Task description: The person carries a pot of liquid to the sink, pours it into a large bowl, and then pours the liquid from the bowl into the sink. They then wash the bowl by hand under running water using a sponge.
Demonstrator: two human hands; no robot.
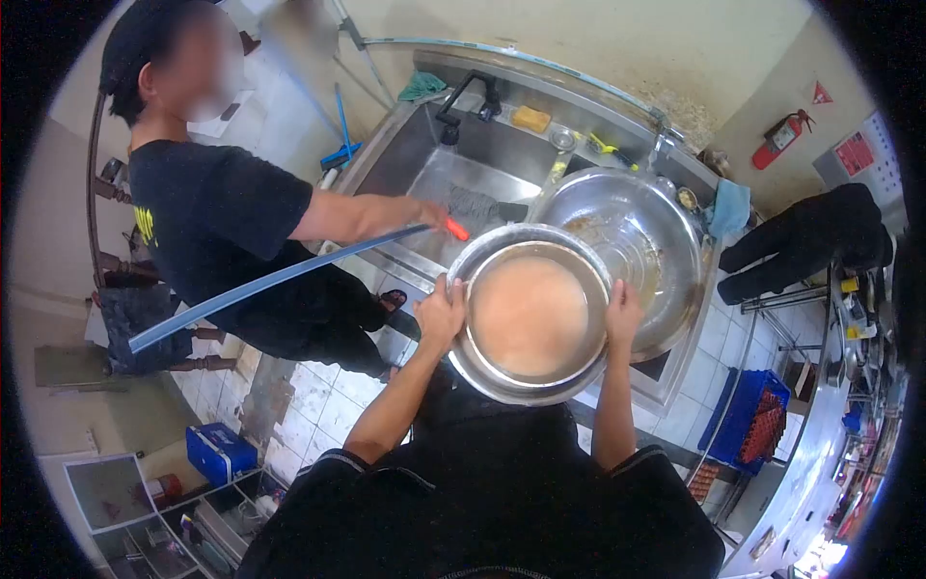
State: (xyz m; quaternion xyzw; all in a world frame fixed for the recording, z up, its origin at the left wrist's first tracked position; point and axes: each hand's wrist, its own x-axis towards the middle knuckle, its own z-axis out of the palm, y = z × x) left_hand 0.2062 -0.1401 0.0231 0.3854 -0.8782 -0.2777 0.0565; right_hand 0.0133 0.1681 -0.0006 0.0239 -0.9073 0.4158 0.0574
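Both my hands hold a round metal basin (490, 383) in front of my body. A smaller metal pot (475, 333) sits inside it, with cloudy pale-orange liquid (531, 314) in it. My left hand (441, 317) grips the left rim, thumb and fingers pressed to the metal. At the right rim, my right hand (624, 311) is closed on the edge. Just beyond is a large, wide metal bowl (666, 217) with brownish residue and some water, resting at the sink.
At the left a person (212, 207) in black reaches over the sink (386, 159), holding a long grey strip (280, 288) with an orange end. A black faucet (468, 96), yellow sponge (531, 119) and running tap (666, 140) line the back. A blue crate (748, 415) stands right.
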